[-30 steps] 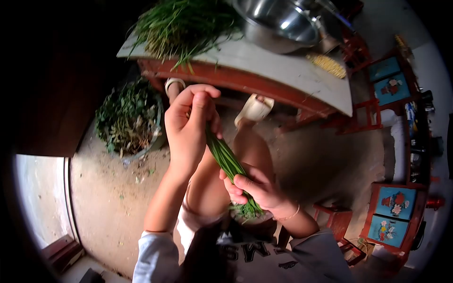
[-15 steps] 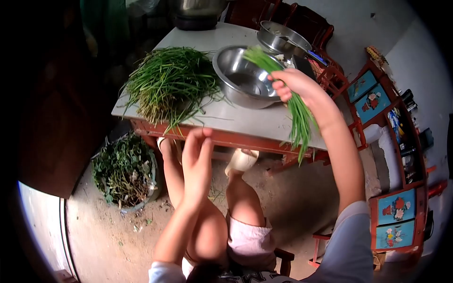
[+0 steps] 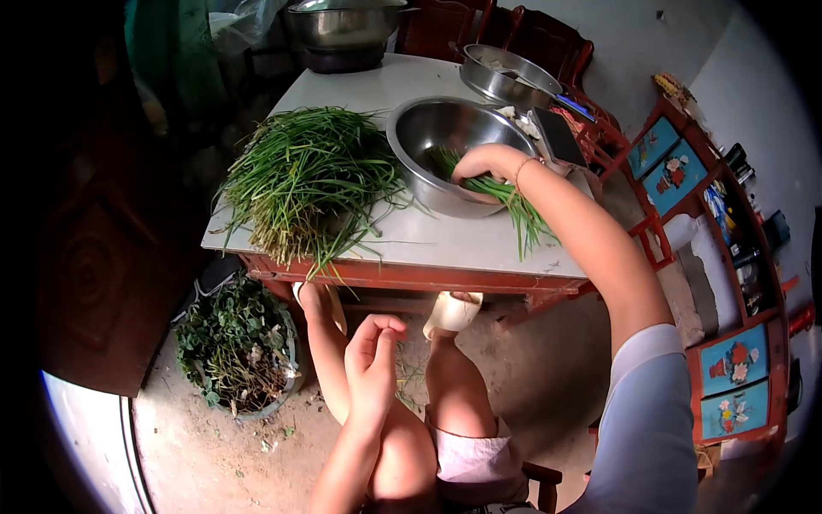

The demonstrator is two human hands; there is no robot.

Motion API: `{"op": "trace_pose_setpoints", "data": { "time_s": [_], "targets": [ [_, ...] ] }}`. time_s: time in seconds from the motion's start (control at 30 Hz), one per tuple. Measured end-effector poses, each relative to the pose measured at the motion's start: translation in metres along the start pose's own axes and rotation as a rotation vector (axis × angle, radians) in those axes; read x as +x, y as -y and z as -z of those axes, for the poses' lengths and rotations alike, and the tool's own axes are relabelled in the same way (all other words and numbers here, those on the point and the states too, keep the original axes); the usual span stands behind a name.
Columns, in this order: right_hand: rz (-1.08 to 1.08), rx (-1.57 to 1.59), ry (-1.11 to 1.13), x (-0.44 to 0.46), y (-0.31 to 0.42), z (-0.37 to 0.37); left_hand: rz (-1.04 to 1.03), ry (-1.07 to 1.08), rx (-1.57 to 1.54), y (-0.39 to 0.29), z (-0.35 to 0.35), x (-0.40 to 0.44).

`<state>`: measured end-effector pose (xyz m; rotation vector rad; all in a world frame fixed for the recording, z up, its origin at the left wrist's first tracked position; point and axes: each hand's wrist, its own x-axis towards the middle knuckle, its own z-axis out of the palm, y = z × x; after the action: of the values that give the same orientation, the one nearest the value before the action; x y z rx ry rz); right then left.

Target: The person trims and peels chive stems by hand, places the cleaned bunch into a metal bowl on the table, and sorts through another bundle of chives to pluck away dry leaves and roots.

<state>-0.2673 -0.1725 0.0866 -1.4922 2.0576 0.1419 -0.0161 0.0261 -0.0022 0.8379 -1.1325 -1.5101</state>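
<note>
Head view: the right hand [image 3: 492,164] grips a green bunch [image 3: 524,212] partly inside the steel bowl [image 3: 428,190], seemingly a placing step calling next for loosened fingers, while the left hand [image 3: 372,367] curls, whether empty I can't tell

Inside the bowl [image 3: 428,184], right of centre in the frame, the fingertips of the right hand [image 3: 490,163] are hidden, and the hand covers the middle of the greens [image 3: 529,219] it grips. Whether the left hand [image 3: 371,353], fingers curled at lower centre, pinches anything cannot be told. The right sleeve [image 3: 644,420] runs off the bottom edge; the upper edge cuts the pot [image 3: 349,32]. Items [image 3: 717,212] on the cabinet [image 3: 735,370], far right, are too small to identify.
</note>
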Motion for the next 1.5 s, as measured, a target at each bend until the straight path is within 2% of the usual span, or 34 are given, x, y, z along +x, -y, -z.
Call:
{"op": "trace_pose_setpoints", "data": {
  "time_s": [0.07,0.23,0.27,0.37,0.43,0.5,0.57,0.7,0.8,0.9,0.93,0.97,1.0,1.03,1.07,1.2,1.37,1.4,1.5],
  "targets": [
    [-0.059,0.013,0.055,0.021,-0.013,0.005,0.009,0.005,-0.016,0.002,0.001,0.000],
    [-0.205,0.035,0.136,-0.001,-0.018,0.030,-0.008,-0.035,-0.038,0.003,0.001,-0.006],
    [-0.151,0.014,0.007,-0.014,-0.021,0.034,-0.028,-0.027,0.004,0.005,0.005,-0.007],
    [0.113,0.180,-0.364,-0.055,-0.041,0.042,-0.070,0.016,0.072,0.018,0.022,-0.010],
    [0.359,0.324,-0.582,-0.091,-0.064,0.038,-0.067,-0.082,0.165,0.014,0.022,-0.016],
    [0.502,0.346,-0.821,-0.137,-0.078,0.025,-0.082,-0.077,0.120,0.019,0.030,-0.017],
    [0.548,0.546,-0.832,-0.171,-0.095,0.013,-0.083,-0.095,0.176,0.023,0.036,-0.016],
    [0.882,0.905,-0.760,-0.264,-0.082,-0.019,0.004,-0.087,0.130,0.016,0.036,-0.015],
    [1.159,0.947,-0.752,-0.318,-0.069,-0.046,0.027,-0.105,0.221,0.012,0.039,-0.015],
    [1.508,0.869,-0.583,-0.340,-0.074,-0.059,0.000,-0.108,0.272,0.008,0.042,-0.019],
    [1.581,0.881,-0.616,-0.343,-0.077,-0.064,-0.006,-0.125,0.293,0.006,0.043,-0.021],
    [1.613,0.934,-0.860,-0.350,-0.079,-0.071,-0.016,-0.139,0.302,0.006,0.045,-0.023],
    [1.601,0.979,-1.123,-0.357,-0.075,-0.073,-0.016,-0.148,0.311,0.005,0.048,-0.026],
    [1.624,1.041,-1.469,-0.361,-0.070,-0.072,-0.017,-0.157,0.320,0.005,0.052,-0.028],
    [1.548,1.094,-1.847,-0.366,-0.062,-0.070,-0.031,-0.169,0.330,0.006,0.055,-0.030],
    [1.438,0.870,-1.687,-0.380,-0.102,-0.063,-0.037,-0.232,0.412,-0.001,0.057,-0.033],
    [1.273,0.808,-1.730,-0.390,-0.129,-0.052,-0.076,-0.227,0.397,-0.003,0.065,-0.036],
    [1.259,0.780,-1.728,-0.390,-0.130,-0.049,-0.060,-0.260,0.509,-0.013,0.058,-0.040],
    [1.287,0.761,-1.725,-0.389,-0.132,-0.062,-0.064,-0.248,0.392,0.001,0.067,-0.036]
  ]
}}
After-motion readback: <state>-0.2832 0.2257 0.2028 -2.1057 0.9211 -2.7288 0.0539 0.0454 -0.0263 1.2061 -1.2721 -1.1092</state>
